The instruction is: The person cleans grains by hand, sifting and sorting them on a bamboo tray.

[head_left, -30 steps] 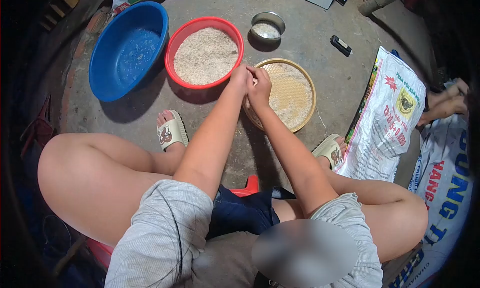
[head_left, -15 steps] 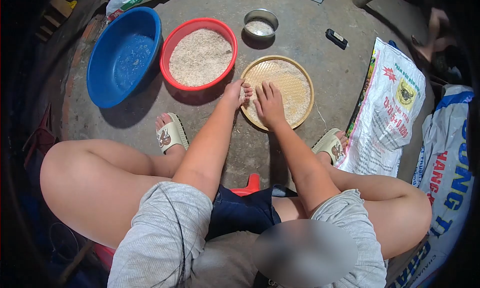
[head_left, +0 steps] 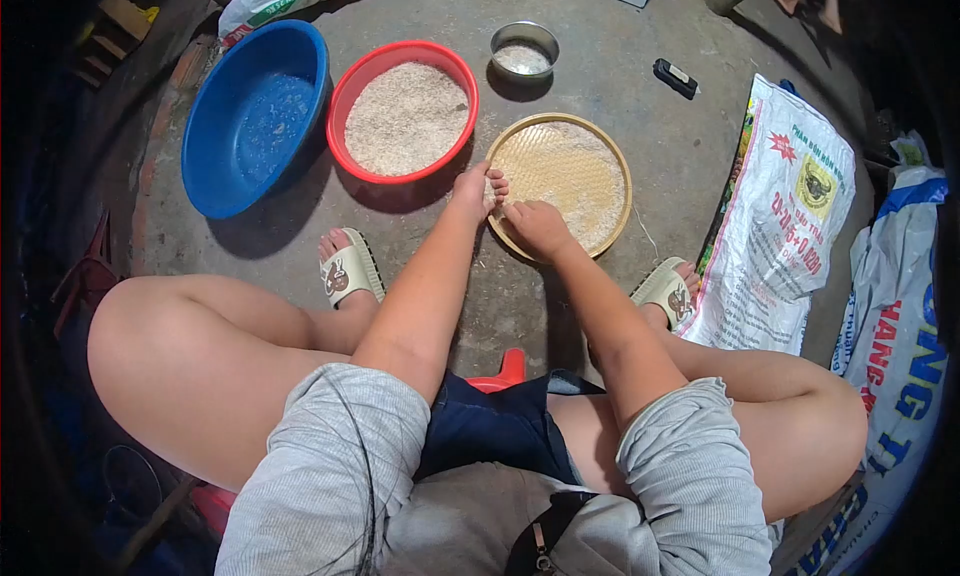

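Observation:
A round woven tray (head_left: 625, 191) with pale grains scattered over it lies on the floor. At its left rim my left hand (head_left: 482, 191) is turned palm up, its fingers curled around some pale grains. Just to the right, my right hand (head_left: 540, 228) is over the tray's near part, knuckles up and fingers drawn together, the tips close to my left hand. What the right fingers pinch, if anything, is too small to tell. A red basin (head_left: 405, 111) full of grains stands left of the tray, and a metal bowl (head_left: 525, 61) with some whitish grains is beyond it.
An empty-looking blue basin (head_left: 265, 121) leans at the left. A black device (head_left: 676, 78) lies on the floor beyond the tray. Printed sacks (head_left: 775, 226) are at the right. At the top right another person's feet (head_left: 805, 4) show. My sandalled feet flank the tray.
My right hand has drawn back from the tray's middle towards my left hand, and its spread fingers have closed. The other person's legs at the upper right have moved upward in view.

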Tool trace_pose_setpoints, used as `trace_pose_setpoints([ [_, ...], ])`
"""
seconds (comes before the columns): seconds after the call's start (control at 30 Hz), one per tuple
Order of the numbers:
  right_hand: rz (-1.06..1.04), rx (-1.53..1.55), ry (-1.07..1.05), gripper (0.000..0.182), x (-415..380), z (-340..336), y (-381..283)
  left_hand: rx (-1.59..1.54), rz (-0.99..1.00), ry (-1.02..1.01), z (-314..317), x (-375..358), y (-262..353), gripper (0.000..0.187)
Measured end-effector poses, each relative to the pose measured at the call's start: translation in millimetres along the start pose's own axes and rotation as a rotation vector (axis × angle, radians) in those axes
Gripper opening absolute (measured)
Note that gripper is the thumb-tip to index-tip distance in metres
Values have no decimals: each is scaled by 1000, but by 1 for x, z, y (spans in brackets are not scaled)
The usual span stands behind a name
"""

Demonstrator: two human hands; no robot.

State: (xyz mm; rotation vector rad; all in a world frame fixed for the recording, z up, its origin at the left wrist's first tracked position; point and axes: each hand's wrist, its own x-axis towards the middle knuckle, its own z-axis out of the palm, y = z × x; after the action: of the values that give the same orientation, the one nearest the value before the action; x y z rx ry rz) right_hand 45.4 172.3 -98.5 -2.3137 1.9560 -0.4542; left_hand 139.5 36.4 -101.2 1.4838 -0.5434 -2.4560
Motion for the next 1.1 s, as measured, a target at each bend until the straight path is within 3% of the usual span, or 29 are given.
trace_pose_setpoints([
  [0.03,-1,2,3,13,2,0,-1,2,2,2,0,1,0,30],
  [0.1,281,90,-99,18,5,-3,-1,-14,-42,-1,3,3,0,30],
  [0.13,402,162,42,21,10,-6,-1,-20,-44,-10,5,5,0,30],
  [0.17,402,162,42,21,14,-8,-2,-20,-44,-11,8,8,0,30],
  [0.23,687,218,227,27,21,-8,-3,191,-46,13,12,10,0,30],
  [0.27,689,218,228,27,26,-7,-3,192,-46,12,14,11,-1,30],
  [0.33,882,372,440,30,40,-10,-6,465,21,56,16,16,-5,31],
  [0.37,884,370,441,30,47,-11,-7,465,20,53,18,18,-10,31],
  [0.43,803,464,468,30,60,-15,-12,112,89,-56,30,-2,-11,31],
  [0.5,774,443,422,27,67,-17,-16,8,8,-117,5,38,-23,31],
  [0.57,585,290,422,23,69,-21,-19,-127,140,-147,-5,54,-21,31],
  [0.63,498,285,388,15,65,-28,-16,-141,144,-128,-4,47,-14,29],
  [0.7,261,225,502,12,59,-29,-5,72,-23,-67,-10,62,-14,25],
  [0.73,296,211,355,21,51,-26,3,-67,30,-26,-1,55,-14,24],
  [0.87,469,20,400,39,18,-19,27,168,-83,6,15,20,-1,25],
  [0.9,629,-47,331,46,12,-20,30,172,-80,5,19,20,-2,25],
  [0.93,788,-113,260,53,8,-18,31,88,-85,48,22,20,-2,25],
  [1.1,850,-149,199,59,10,-8,32,-421,-87,157,46,35,13,25],
])
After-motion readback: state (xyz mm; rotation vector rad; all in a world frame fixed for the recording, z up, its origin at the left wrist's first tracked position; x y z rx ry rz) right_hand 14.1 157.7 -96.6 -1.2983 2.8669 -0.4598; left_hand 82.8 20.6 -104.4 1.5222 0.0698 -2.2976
